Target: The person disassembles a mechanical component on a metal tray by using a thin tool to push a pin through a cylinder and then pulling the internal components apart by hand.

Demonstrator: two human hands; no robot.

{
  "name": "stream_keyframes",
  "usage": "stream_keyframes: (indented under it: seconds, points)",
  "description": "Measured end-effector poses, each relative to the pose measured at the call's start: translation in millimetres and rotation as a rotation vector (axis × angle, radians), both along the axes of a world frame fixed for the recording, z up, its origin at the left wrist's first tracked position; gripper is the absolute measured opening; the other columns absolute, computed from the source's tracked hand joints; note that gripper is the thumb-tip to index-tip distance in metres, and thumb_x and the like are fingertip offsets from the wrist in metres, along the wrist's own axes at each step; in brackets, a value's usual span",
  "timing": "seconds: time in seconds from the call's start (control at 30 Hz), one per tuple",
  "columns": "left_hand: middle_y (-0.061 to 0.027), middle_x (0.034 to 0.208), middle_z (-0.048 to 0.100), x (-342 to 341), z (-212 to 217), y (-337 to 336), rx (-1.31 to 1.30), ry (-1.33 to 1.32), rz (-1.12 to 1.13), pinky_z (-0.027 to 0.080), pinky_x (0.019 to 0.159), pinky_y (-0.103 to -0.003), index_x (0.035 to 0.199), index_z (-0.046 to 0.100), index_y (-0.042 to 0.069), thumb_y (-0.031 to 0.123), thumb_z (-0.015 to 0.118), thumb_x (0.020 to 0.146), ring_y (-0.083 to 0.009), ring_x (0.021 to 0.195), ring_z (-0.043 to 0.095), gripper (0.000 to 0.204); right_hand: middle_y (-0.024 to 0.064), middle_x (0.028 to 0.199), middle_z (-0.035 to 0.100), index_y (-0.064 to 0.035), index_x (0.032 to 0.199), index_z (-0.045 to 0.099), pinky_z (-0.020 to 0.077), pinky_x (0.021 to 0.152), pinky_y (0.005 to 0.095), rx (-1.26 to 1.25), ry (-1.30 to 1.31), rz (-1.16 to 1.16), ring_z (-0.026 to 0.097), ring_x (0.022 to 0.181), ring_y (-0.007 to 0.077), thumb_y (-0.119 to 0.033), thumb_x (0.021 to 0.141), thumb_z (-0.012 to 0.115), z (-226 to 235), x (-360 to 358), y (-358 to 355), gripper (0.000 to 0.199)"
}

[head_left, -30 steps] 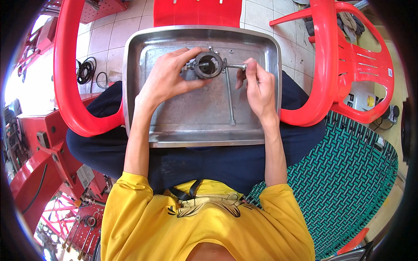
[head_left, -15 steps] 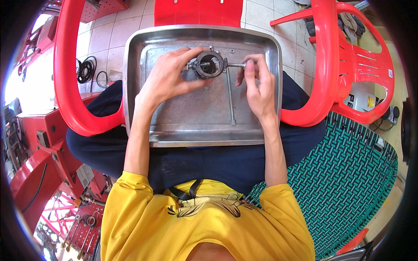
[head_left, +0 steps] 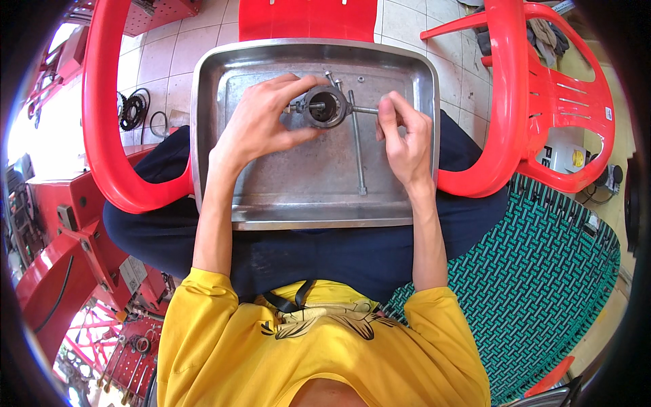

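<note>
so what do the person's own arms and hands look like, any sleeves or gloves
Both hands are bare: no gloves, rings, watch or bands show on the left hand or the right hand. The forearms are uncovered up to short bright yellow sleeves of a T-shirt that end near the elbows. No cables or markings on either arm.

Metal ring [head_left: 325,106] held over steel tray [head_left: 305,197]
</note>
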State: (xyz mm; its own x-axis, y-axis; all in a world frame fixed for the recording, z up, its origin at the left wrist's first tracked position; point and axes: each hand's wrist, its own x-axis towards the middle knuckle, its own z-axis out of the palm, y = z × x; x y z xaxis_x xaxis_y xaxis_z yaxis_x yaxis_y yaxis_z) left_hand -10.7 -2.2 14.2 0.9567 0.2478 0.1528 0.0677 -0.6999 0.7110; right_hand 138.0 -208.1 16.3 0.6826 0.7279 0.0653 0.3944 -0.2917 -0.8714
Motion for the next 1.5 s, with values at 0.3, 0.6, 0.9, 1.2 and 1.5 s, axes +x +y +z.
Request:
stream_keyframes:
  seconds: [0.3,0.6,0.9,1.2,1.5]
  points:
    - [-0.0158,0.113,0.076,-1,-1,-1,0.005,-0.004,0.021,0.057,0.095,-0.043,0.127,0.072,0.008,0.023,0.089,0.069,-0.0312,0.104,0.075,0.062,0.0103,0.065,0.06,0.0,0.086,0.063,0.0447,0.057,0.0315,0.047,-0.006,0.03,0.06,0.06,0.017,-0.048,0.106,0.059,8,-3,3,0.052]
    - [-0.0153,0.113,0.076,-1,-1,-1,0.026,0.01,0.009,0.057,0.095,-0.045,0.127,0.073,0.011,0.022,0.089,0.067,-0.0318,0.103,0.074,0.064,0.0077,0.066,0.061,-0.0024,0.091,0.063,0.044,0.056,0.0307,0.086,-0.021,0.023,0.062,0.061,0.0158,-0.045,0.104,0.064,5,-5,5,0.044]
    - [-0.016,0.113,0.076,0,-3,-2,0.042,-0.002,0.01,0.057,0.095,-0.044,0.127,0.073,0.008,0.022,0.089,0.069,-0.0324,0.103,0.075,0.061,0.0059,0.065,0.061,-0.0042,0.092,0.063,0.0423,0.055,0.0293,0.119,0.067,-0.017,0.06,0.06,0.0128,-0.039,0.1,0.072,3,-6,6,0.037]
    - [-0.0173,0.109,0.074,0,-8,1,0.047,-0.044,-0.003,0.058,0.09,-0.046,0.132,0.067,0.014,0.031,0.088,0.073,-0.0374,0.1,0.073,0.065,0.008,0.071,0.069,-0.0038,0.096,0.062,0.0452,0.056,0.0278,0.054,0.061,0.009,0.067,0.064,0.013,-0.034,0.098,0.075,7,-5,5,0.033]
    - [-0.0173,0.109,0.074,-1,-8,1,0.049,-0.056,0.002,0.058,0.088,-0.046,0.132,0.067,0.014,0.029,0.088,0.072,-0.038,0.099,0.073,0.065,0.008,0.068,0.069,-0.0039,0.104,0.061,0.0463,0.055,0.0285,0.058,0.016,0.046,0.068,0.059,0.013,-0.032,0.1,0.074,7,-3,3,0.031]
